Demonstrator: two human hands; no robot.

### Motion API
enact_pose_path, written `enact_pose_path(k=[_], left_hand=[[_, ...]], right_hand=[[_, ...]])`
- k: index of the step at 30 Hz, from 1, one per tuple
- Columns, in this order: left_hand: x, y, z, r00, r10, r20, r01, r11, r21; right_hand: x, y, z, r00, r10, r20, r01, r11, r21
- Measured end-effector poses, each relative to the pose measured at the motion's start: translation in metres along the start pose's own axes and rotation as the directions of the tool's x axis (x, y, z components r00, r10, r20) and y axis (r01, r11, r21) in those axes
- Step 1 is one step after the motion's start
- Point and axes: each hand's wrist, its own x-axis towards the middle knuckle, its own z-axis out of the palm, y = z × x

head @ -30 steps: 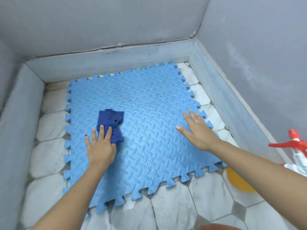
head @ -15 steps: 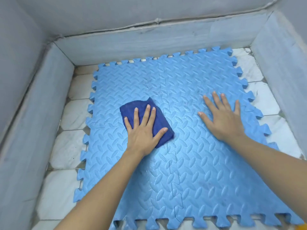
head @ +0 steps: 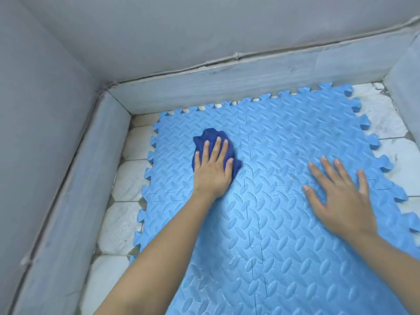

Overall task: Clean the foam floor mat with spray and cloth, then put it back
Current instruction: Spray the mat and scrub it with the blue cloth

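A light blue foam floor mat (head: pixel 284 235) with interlocking toothed edges lies flat on the tiled floor in a corner. A dark blue cloth (head: pixel 205 138) is bunched on the mat's far left part. My left hand (head: pixel 213 169) presses down on the cloth with straight fingers. My right hand (head: pixel 341 196) rests flat on the mat to the right, fingers spread, holding nothing. The spray bottle is out of view.
Grey walls with a raised skirting ledge (head: pixel 227 83) close in the far side, the left side (head: pixel 75 189) and the right corner. White hexagonal floor tiles (head: pixel 127 185) show along the mat's left edge and at its far right (head: pixel 386 119).
My left hand has pushed the cloth farther away and to the left across the mat, bunching it. My right hand stays flat on the mat. The view has shifted closer to the corner.
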Motion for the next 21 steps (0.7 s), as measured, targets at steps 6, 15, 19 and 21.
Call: enact_pose_path(k=[6, 15, 19, 21], left_hand=[[0.045, -0.016, -0.005, 0.988, -0.155, 0.006, 0.155, 0.988, 0.008], [0.063, 0.019, -0.003, 0.954, 0.293, 0.062, -0.294, 0.955, 0.021], [0.099, -0.071, -0.019, 0.985, -0.175, 0.005, 0.175, 0.985, -0.005], [0.092, -0.116, -0.029, 0.96, -0.28, 0.008, 0.28, 0.96, 0.016]], right_hand=[[0.003, -0.002, 0.002, 1.0, 0.01, -0.007, -0.01, 1.0, 0.016], [0.005, -0.002, 0.006, 1.0, 0.014, -0.024, -0.013, 1.0, 0.006], [0.004, -0.002, 0.006, 0.999, 0.025, -0.027, -0.026, 1.0, -0.006], [0.004, -0.004, 0.004, 0.999, 0.017, -0.028, -0.017, 1.0, -0.008]])
